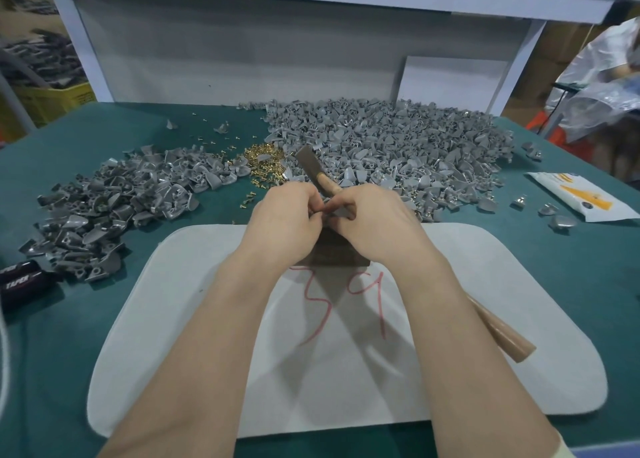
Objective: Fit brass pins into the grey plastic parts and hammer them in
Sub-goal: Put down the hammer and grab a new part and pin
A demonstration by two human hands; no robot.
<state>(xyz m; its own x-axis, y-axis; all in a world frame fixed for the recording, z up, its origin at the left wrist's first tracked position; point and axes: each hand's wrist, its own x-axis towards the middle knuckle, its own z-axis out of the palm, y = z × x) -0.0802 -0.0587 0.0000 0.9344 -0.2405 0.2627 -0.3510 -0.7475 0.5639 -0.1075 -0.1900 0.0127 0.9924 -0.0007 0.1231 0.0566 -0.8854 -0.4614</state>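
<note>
The left hand (287,215) is pinching a small grey plastic part (337,213) while the right hand (375,225) is gripping a wooden-handled metal hammer (322,177).

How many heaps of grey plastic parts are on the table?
2. A smaller heap lies left of the brass pins, a larger heap right of them. Stray parts lie scattered around; some may be hidden.

A broad heap of small grey moulded plastic parts (398,145) is spread beyond the far right corner of the white mat (145,336). A smaller heap (104,208) is piled off its left side. Small brass pins (263,161) are strewn between the two heaps. A wooden-handled hammer (309,164) is slanted across the mat's right side, with its dark head beyond the far edge. One grey part (327,215) is pinched between the left hand (287,215) and the right hand (374,222) over that edge.
</note>
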